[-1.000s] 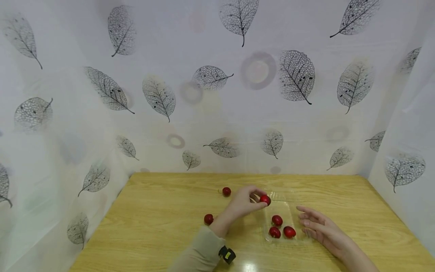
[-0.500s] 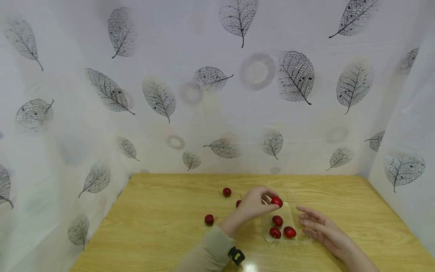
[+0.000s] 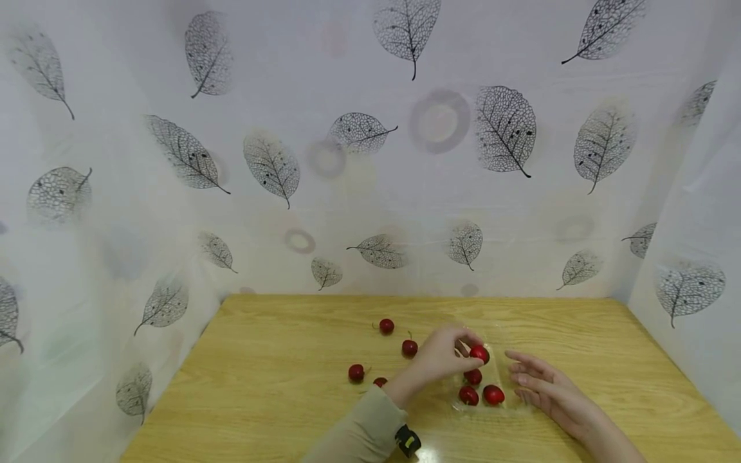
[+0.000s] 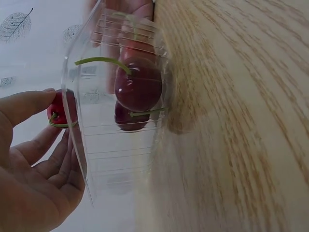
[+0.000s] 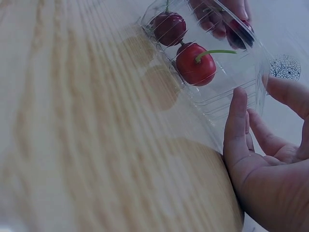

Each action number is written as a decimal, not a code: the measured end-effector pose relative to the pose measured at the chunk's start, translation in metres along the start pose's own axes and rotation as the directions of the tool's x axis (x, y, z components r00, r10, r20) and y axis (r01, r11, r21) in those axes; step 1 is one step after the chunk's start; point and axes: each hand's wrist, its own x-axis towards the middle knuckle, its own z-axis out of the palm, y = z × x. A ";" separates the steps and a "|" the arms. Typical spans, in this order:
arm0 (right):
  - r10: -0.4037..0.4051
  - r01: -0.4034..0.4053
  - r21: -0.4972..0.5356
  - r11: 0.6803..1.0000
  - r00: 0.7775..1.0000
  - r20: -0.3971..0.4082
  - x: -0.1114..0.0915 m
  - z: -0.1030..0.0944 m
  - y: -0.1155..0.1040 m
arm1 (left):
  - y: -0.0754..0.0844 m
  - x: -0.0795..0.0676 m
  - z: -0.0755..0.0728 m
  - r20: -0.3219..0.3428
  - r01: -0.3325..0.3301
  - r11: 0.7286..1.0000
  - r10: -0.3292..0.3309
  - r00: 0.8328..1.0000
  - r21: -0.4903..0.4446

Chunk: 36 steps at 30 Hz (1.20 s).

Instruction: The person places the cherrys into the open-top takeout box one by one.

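A red cherry [image 3: 479, 354] is pinched between the thumb and fingers of my left hand [image 3: 442, 354], over the clear plastic box [image 3: 502, 370]. In the left wrist view that cherry [image 4: 62, 110], with its green stem, is by the box's rim, the left hand [image 4: 38, 169] beside the wall. Inside the box lie several cherries, among them one at the front right [image 3: 493, 395] and one at the front left [image 3: 468, 395]. At the box's right side my right hand [image 3: 550, 392] rests with fingers extended; in the right wrist view its fingertips [image 5: 239, 96] are close against the clear wall.
Left of the box, loose cherries lie on the wooden table [image 3: 278, 379]: one at the back [image 3: 386, 326], one nearer the left hand [image 3: 409, 348], one further left [image 3: 356, 373], and another partly behind the wrist [image 3: 380, 381]. Leaf-patterned sheeting [image 3: 370, 193] surrounds the table.
Carrying the cherry, my left hand has moved right and slightly toward the front, further over the box. Cherries behind its arm have come into view. My right hand stays in place.
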 end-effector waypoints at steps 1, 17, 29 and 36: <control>0.002 -0.002 0.000 1.000 1.000 0.000 0.000 0.000 0.000 | 0.000 0.000 0.000 0.002 0.003 1.000 -0.003 1.000 0.011; 0.009 -0.009 0.015 1.000 1.000 0.010 0.000 -0.001 -0.002 | 0.005 -0.004 0.011 0.008 0.029 0.973 -0.032 0.999 0.230; 0.003 -0.004 0.034 0.999 0.999 0.033 -0.001 -0.002 -0.001 | 0.003 -0.005 0.019 0.033 -0.034 0.891 0.022 0.999 0.452; 0.010 -0.011 0.028 1.000 1.000 0.028 0.001 -0.003 0.000 | 0.002 -0.005 0.019 0.034 -0.047 0.879 0.035 0.999 0.474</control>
